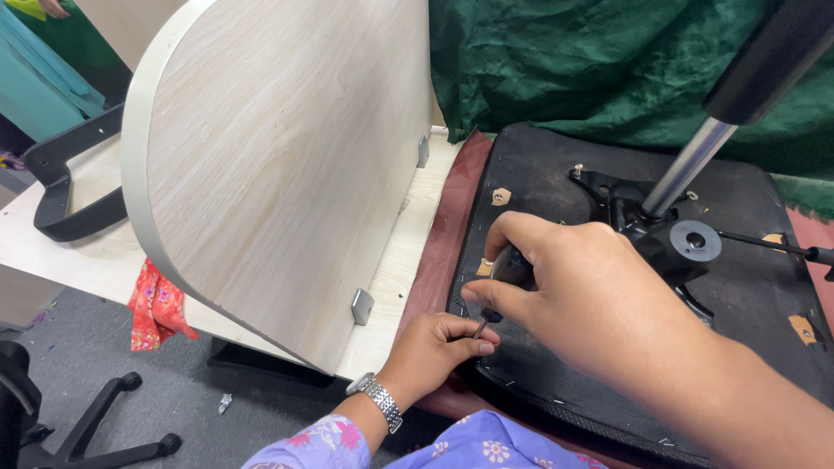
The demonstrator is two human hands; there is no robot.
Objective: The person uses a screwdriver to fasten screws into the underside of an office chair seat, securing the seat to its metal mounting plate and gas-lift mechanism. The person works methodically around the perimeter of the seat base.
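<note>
Head view: upturned office chair seat [556, 382], black fabric underside up, is the reference. Right hand [573, 287] is closed round a dark screwdriver handle [511, 267], above the seat's near-left edge. Left hand [439, 347] is just below it, fingers pinched shut on the thin shaft [480, 327] at the tip. Metal mechanism plate with gas-lift column [695, 156] sits toward the seat's middle. Pale wooden panel [278, 165] stands left of the seat. Judgement: hold shaft square to the fastener, press down firmly, turn slowly.
</note>
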